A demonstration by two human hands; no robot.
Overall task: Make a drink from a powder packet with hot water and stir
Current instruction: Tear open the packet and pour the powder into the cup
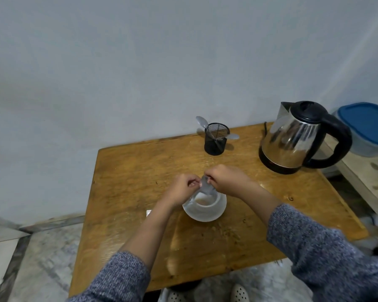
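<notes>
A white cup point(207, 203) on a white saucer point(203, 215) stands in the middle of the wooden table point(140, 171); light brownish content shows inside. Right above the cup's rim, my left hand point(181, 188) and my right hand point(225, 179) both pinch the top of a small silvery powder packet point(206, 188), which hangs tilted into the cup. A steel electric kettle point(292, 140) with a black handle and lid stands at the table's far right. A black mesh holder point(216, 139) with spoons point(202, 123) stands at the far edge.
A small white scrap point(148, 213) lies on the table left of the saucer. A tub with a blue lid point(367, 127) sits on a ledge beyond the kettle. The table stands against a pale wall; tiled floor lies left and below.
</notes>
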